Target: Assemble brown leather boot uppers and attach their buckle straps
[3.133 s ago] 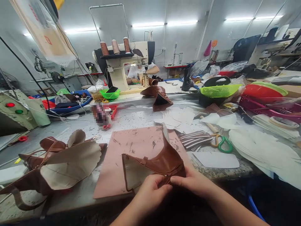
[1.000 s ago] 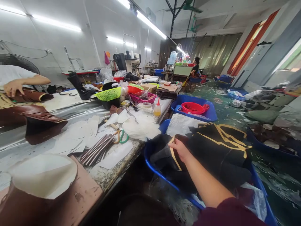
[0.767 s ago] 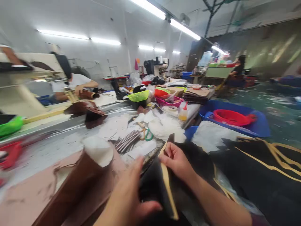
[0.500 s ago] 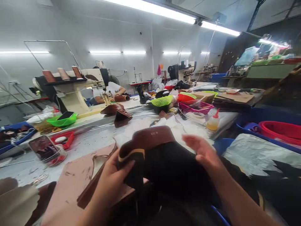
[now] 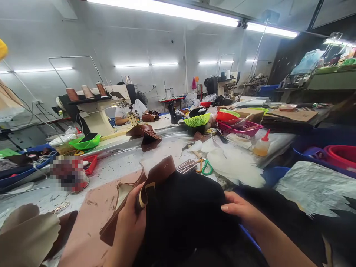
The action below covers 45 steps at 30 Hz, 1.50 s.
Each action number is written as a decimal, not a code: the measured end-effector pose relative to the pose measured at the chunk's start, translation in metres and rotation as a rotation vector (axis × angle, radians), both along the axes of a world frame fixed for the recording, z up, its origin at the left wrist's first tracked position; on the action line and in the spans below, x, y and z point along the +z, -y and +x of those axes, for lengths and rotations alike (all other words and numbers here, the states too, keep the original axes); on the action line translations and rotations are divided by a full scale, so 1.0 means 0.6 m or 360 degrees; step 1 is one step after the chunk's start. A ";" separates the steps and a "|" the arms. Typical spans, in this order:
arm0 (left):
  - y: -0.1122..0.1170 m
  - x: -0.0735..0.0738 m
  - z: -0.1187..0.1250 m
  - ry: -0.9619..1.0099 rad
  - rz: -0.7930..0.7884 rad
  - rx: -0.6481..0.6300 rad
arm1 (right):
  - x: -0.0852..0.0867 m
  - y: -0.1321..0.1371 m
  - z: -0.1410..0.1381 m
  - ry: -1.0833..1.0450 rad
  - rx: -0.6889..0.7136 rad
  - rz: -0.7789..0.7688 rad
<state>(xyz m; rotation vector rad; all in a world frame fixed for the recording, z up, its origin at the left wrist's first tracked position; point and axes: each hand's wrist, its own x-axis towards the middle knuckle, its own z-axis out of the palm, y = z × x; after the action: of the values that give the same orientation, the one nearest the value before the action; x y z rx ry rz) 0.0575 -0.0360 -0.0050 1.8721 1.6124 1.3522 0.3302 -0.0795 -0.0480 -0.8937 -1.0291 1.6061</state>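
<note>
A brown leather boot upper [image 5: 164, 168] with a black lining [image 5: 186, 207] is held up in front of me, small stamped marks on its brown edge. My left hand [image 5: 133, 218] is closed round its left side, by a tan-edged fold. At the right, my right hand [image 5: 239, 207] pinches the edge of the black lining between thumb and fingers. Behind and left of the held piece, another brown leather piece [image 5: 111, 222] lies on a pinkish board [image 5: 80, 222]. Green-handled scissors [image 5: 207, 167] rest just beyond the upper.
Cream leather pieces [image 5: 27, 237] lie at the lower left. Farther off are a sewing machine [image 5: 94, 115], brown uppers [image 5: 150, 137], a glue bottle [image 5: 261, 145] and a pink basket [image 5: 240, 129]. Blue tubs [image 5: 306, 152] stand at the right. A co-worker [image 5: 139, 107] sits behind the machine.
My right hand, apart from the upper before, now grips its black lining. The upper has shifted left and tilted, uncovering the scissors. The view has turned slightly left.
</note>
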 end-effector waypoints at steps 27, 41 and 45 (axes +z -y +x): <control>0.039 -0.004 -0.006 -0.0104 0.0244 0.0042 | -0.037 0.001 0.029 0.1592 -0.1402 0.0669; 0.031 0.034 -0.029 -0.0079 0.0197 0.0248 | 0.010 0.001 -0.054 0.0635 0.0089 0.0331; 0.025 0.029 -0.049 -0.0042 0.0084 0.0270 | -0.012 -0.004 -0.051 0.0810 -0.0260 0.0285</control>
<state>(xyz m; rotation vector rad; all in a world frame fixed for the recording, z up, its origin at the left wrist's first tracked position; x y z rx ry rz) 0.0283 -0.0509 0.0122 1.8247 1.8011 1.4565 0.2995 -0.0771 -0.0554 -1.2609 -1.3838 1.1511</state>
